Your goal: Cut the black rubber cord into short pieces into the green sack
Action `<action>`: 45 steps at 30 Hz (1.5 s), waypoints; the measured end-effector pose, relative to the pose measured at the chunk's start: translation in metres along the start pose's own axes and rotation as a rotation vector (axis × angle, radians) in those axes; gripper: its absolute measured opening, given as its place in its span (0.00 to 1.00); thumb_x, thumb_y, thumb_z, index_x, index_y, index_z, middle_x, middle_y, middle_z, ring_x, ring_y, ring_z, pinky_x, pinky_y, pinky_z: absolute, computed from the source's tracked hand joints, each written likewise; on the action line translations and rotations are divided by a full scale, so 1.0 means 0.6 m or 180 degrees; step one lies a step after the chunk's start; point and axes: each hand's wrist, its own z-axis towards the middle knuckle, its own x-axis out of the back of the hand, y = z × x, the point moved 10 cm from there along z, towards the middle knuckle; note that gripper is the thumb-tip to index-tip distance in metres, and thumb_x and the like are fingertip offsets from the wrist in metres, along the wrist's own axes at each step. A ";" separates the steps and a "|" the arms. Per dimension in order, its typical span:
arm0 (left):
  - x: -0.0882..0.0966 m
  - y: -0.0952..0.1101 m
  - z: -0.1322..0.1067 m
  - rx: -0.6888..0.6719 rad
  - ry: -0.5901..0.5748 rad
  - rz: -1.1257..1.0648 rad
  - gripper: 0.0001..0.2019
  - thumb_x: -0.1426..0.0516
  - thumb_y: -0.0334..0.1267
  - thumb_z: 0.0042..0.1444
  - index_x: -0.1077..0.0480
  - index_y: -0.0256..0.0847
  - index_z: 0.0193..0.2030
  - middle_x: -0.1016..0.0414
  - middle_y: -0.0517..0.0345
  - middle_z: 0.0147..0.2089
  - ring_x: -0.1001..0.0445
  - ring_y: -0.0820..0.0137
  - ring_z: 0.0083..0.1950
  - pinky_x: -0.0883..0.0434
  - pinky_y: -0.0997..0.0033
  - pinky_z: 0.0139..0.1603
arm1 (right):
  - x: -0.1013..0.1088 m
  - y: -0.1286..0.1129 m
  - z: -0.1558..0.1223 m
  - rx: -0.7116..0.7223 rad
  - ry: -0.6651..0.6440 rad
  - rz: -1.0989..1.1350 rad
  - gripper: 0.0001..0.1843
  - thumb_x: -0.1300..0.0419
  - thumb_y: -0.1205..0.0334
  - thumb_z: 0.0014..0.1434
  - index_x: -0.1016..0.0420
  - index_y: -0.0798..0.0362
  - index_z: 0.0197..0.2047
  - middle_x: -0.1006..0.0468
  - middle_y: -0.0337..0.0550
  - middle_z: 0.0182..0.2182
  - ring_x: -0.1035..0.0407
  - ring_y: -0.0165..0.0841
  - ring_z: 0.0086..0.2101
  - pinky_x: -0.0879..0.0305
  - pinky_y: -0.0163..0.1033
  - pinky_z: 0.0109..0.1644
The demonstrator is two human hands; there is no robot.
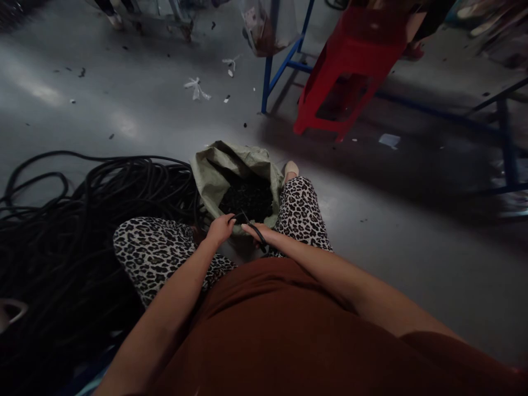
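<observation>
Over the near rim of a pale green woven sack [206,179], both hands are close together. My left hand [221,228] is closed, pinching the end of a black cord [238,218]. In my right hand [260,231] is a pair of scissors [259,235] with black handles, the fingers wrapped round them. Their blades point up and left, at the cord near my left fingertips; whether they touch it I cannot tell. Small black pieces [249,198] lie inside the sack, which stands open between my knees.
A large heap of black cord [82,220] lies on the floor at left. Ahead stand a red plastic stool [350,60] and a blue metal frame [267,82] with a clear plastic bag [270,27] hanging by it. White scraps [197,88] are scattered on the floor.
</observation>
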 end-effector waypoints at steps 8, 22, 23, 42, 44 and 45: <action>-0.007 0.018 -0.005 -0.0182 -0.0081 -0.0022 0.18 0.50 0.39 0.62 0.29 0.38 0.54 0.24 0.49 0.52 0.27 0.63 0.54 0.33 0.67 0.56 | -0.005 0.007 0.015 0.0042 0.0006 -0.0150 0.35 0.54 0.35 0.62 0.26 0.62 0.44 0.26 0.44 0.20 0.31 0.31 0.17 0.35 0.30 0.20; -0.022 0.018 -0.003 -0.0314 -0.0401 0.0189 0.17 0.51 0.38 0.62 0.28 0.39 0.53 0.24 0.50 0.51 0.28 0.64 0.54 0.34 0.69 0.56 | -0.005 0.002 0.031 0.0299 0.0028 -0.0719 0.32 0.53 0.41 0.65 0.22 0.62 0.44 0.21 0.52 0.29 0.25 0.37 0.33 0.33 0.31 0.35; -0.018 0.020 -0.003 -0.0292 -0.0419 0.0220 0.17 0.51 0.38 0.62 0.28 0.40 0.53 0.23 0.50 0.50 0.27 0.64 0.53 0.34 0.69 0.56 | -0.005 0.000 0.031 0.0331 0.0054 -0.0728 0.32 0.52 0.41 0.65 0.22 0.62 0.44 0.21 0.52 0.30 0.25 0.37 0.34 0.33 0.31 0.36; -0.024 0.013 -0.014 0.0010 -0.0305 -0.0172 0.17 0.51 0.37 0.62 0.28 0.38 0.53 0.25 0.50 0.54 0.28 0.63 0.56 0.33 0.68 0.57 | 0.010 -0.007 0.007 0.0370 0.0329 -0.0789 0.29 0.49 0.40 0.62 0.21 0.59 0.40 0.21 0.47 0.29 0.26 0.34 0.26 0.36 0.29 0.27; -0.029 0.013 -0.015 -0.0017 -0.0344 -0.0171 0.17 0.52 0.38 0.62 0.27 0.39 0.52 0.24 0.51 0.52 0.27 0.64 0.54 0.32 0.68 0.55 | 0.010 -0.006 0.007 0.0330 0.0337 -0.0795 0.30 0.49 0.40 0.62 0.21 0.61 0.39 0.21 0.49 0.29 0.27 0.33 0.24 0.37 0.28 0.25; -0.031 0.013 -0.015 -0.0023 -0.0360 -0.0160 0.17 0.52 0.38 0.62 0.27 0.40 0.52 0.23 0.51 0.51 0.27 0.64 0.53 0.32 0.68 0.54 | 0.009 -0.004 0.007 0.0300 0.0316 -0.0786 0.31 0.49 0.40 0.62 0.21 0.61 0.38 0.22 0.49 0.29 0.27 0.32 0.22 0.38 0.29 0.23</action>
